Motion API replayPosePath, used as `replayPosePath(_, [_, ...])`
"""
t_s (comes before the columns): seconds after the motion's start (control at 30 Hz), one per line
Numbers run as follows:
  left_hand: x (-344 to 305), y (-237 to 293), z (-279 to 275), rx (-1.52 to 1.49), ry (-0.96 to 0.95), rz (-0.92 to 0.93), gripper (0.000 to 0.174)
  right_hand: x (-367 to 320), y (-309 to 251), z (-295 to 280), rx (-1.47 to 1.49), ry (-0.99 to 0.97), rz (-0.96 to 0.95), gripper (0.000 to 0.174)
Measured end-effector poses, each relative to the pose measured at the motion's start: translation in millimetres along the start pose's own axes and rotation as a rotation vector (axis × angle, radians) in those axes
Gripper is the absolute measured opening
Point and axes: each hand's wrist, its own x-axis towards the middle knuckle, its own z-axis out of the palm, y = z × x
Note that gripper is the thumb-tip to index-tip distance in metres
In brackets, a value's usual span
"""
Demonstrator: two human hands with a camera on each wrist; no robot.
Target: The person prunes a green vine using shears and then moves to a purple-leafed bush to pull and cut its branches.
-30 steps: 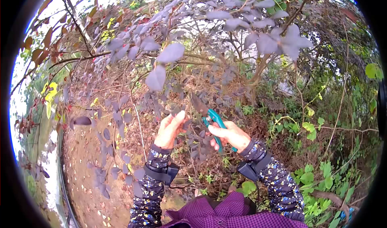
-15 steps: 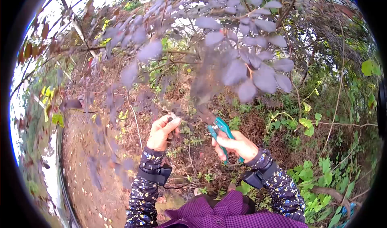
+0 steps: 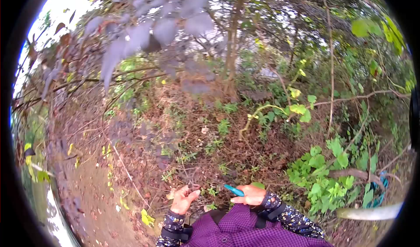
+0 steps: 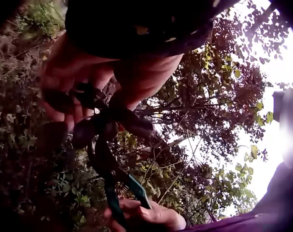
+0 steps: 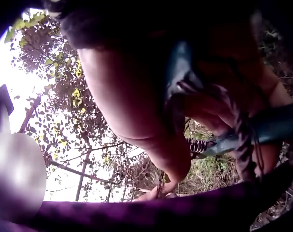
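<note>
In the head view my left hand (image 3: 183,200) is low in front of the body, thumb and fingers drawn together. The left wrist view has it pinching a sprig with dark purple leaves (image 4: 107,126). To its right, my right hand (image 3: 250,195) grips pruning shears (image 3: 234,190) with teal handles. In the left wrist view the dark curved blades (image 4: 102,152) overlap the lower leaves of the sprig. A coil spring (image 5: 198,145) and a twisted brown cord (image 5: 240,128) show by the handles in the right wrist view.
Blurred purple-leaved branches (image 3: 164,28) hang overhead at the left. A thin trunk (image 3: 232,50) stands ahead. Green vines (image 3: 326,164) and a bare curved branch (image 3: 356,175) fill the right side. Dry litter and a bare dirt strip (image 3: 94,194) cover the ground.
Both hands have come down towards the body, with the shears still in the right. The head view has shifted, and the overhead purple branches now sit further left.
</note>
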Motion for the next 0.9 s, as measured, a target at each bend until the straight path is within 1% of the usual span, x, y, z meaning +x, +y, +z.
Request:
replayPosePath(0.03, [1, -7, 7, 0.122, 0.029, 0.068, 0.030, 2, 12, 3, 0.066, -0.076, 0.053, 0.054])
replayPosePath(0.07, [6, -25, 7, 0.229, 0.086, 0.097, 0.033, 0, 14, 4, 0.006, -0.032, 0.016, 0.054])
replayPosePath(0.1, [12, -31, 10, 0.334, 0.148, 0.133, 0.037, -1, 16, 3, -0.060, 0.011, -0.024, 0.055])
replayPosePath(0.13, [14, -35, 13, 0.224, 0.143, 0.117, 0.040, -1, 20, 4, -0.057, 0.022, -0.018, 0.056])
replayPosePath(0.17, [14, -32, 17, 0.195, 0.149, 0.161, 0.034, -1, 22, 6, -0.044, 0.037, -0.012, 0.057])
replayPosePath(0.23, [12, -19, 21, 0.242, 0.162, 0.164, 0.024, -3, 22, 5, -0.078, 0.048, 0.029, 0.058])
replayPosePath(0.27, [14, -14, 23, 0.248, 0.149, 0.163, 0.024, -5, 22, 3, -0.067, 0.055, 0.034, 0.058])
replayPosePath(0.33, [15, -11, 26, 0.114, 0.124, 0.049, 0.016, -7, 23, 2, -0.128, 0.021, 0.042, 0.058])
replayPosePath(0.37, [16, -15, 25, 0.116, 0.123, 0.043, 0.016, -8, 25, 3, -0.124, 0.017, 0.045, 0.058])
replayPosePath(0.43, [20, -26, 25, 0.114, 0.004, 0.010, 0.018, -8, 32, 4, -0.051, 0.077, 0.039, 0.056])
replayPosePath(0.47, [17, -22, 28, 0.108, -0.060, -0.065, 0.020, -8, 35, 4, -0.060, 0.094, 0.037, 0.054])
replayPosePath(0.5, [16, -20, 34, 0.106, -0.061, -0.067, 0.020, -10, 36, 2, -0.060, 0.092, 0.039, 0.054])
replayPosePath(0.57, [14, -18, 42, 0.288, -0.255, -0.004, 0.022, -14, 34, -3, -0.046, 0.118, 0.100, 0.053])
replayPosePath(0.6, [17, -28, 39, 0.268, -0.322, -0.055, 0.018, -18, 30, -5, -0.061, 0.140, 0.112, 0.053])
replayPosePath(0.63, [17, -31, 41, 0.258, -0.304, -0.059, 0.018, -15, 35, -5, -0.073, 0.123, 0.106, 0.053])
replayPosePath(0.7, [16, -29, 49, 0.143, -0.159, -0.021, 0.017, -7, 53, 2, -0.067, 0.177, 0.081, 0.052])
replayPosePath(0.73, [16, -22, 49, 0.150, -0.131, 0.035, 0.020, -3, 64, 4, -0.090, 0.201, 0.028, 0.052])
replayPosePath(0.77, [17, -22, 47, 0.136, -0.096, 0.035, 0.020, -8, 53, -1, -0.117, 0.204, 0.044, 0.052])
replayPosePath(0.83, [17, -27, 44, 0.047, -0.052, 0.036, 0.020, -7, 54, -1, -0.158, 0.196, 0.053, 0.052])
replayPosePath(0.87, [15, -27, 45, 0.053, -0.046, 0.021, 0.019, -8, 46, -4, -0.180, 0.168, 0.042, 0.052])
replayPosePath(0.9, [13, -26, 45, 0.033, -0.013, 0.016, 0.019, -13, 35, -8, -0.125, 0.161, 0.027, 0.052])
